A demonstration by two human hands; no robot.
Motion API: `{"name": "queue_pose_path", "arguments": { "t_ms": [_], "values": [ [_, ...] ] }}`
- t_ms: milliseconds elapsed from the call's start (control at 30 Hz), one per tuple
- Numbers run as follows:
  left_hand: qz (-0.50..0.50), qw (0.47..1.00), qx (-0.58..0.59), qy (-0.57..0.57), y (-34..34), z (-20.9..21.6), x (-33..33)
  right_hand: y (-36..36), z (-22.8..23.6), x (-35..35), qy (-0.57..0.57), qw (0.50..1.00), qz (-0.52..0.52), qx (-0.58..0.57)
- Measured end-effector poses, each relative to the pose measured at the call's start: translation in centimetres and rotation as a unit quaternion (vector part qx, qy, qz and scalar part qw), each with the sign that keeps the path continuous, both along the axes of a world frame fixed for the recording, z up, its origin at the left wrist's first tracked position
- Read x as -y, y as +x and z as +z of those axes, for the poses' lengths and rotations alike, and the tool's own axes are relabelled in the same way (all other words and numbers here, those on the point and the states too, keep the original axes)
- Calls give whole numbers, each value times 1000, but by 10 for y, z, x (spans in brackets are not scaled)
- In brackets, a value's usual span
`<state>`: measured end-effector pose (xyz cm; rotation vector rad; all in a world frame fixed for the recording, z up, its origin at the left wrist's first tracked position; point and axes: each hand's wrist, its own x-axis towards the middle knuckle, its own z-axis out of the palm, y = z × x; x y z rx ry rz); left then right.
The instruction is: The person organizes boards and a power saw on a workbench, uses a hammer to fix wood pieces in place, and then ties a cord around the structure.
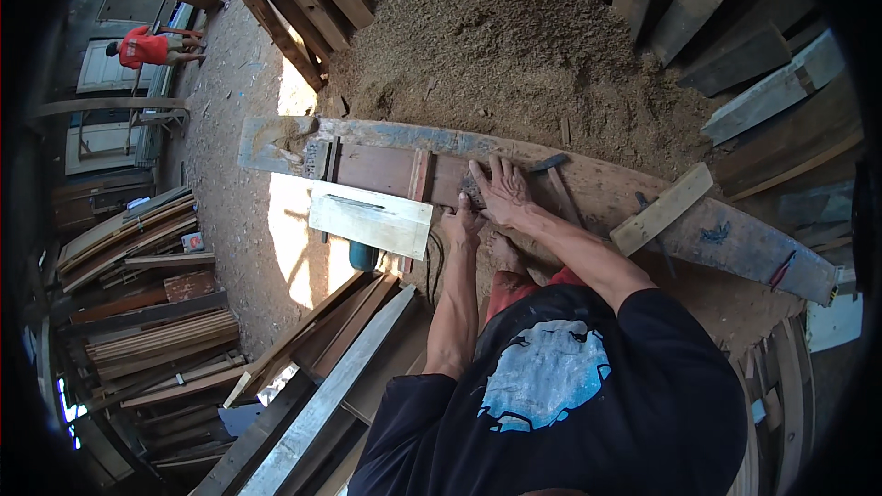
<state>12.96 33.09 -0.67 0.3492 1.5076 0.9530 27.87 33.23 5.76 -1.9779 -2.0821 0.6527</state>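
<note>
A reddish-brown board (372, 165) lies along a long, worn workbench plank (602, 174). My right hand (503, 193) rests on this board with its fingers spread and extended. Close beside it, at the near edge, my left hand (461, 222) has its fingers curled and its thumb pointing up; what they pinch, if anything, is hidden. A small dark, rough-textured patch (473, 189) shows between the two hands. To the right of my right hand lies a hammer (562, 193), its dark head on the plank. A narrow wooden strip (420, 176) crosses the board to the left.
A pale panel (370, 218) sits at the near left, with a teal rounded tool body (363, 256) below it. A light wood offcut (661, 208) crosses the plank. Sawdust (514, 46) covers the far floor. Stacked boards (165, 340) line the left; a person in red (142, 48) stands far left.
</note>
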Motion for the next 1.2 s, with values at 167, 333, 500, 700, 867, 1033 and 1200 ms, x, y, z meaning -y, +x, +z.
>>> {"name": "queue_pose_path", "arguments": {
  "t_ms": [167,333,500,700,867,1033,1200],
  "values": [
    [21,997,5,68,-38,-7,17,-31,9,-19,-61,993,85,55],
    [150,984,82,56,-11,24,8,-28,13,-24,-96,991,59,68],
    [186,978,80,40,-6,33,0,-30,12,-25,-71,993,43,84],
    [124,989,80,14,-22,9,3,-24,15,-29,-84,989,87,85],
    [129,988,81,32,-24,9,3,-24,21,-25,-83,992,81,55],
    [105,986,119,43,2,36,-10,4,17,2,-50,996,23,64],
    [66,992,92,62,-33,41,1,48,70,67,-38,978,-186,-91]
  ]
}}
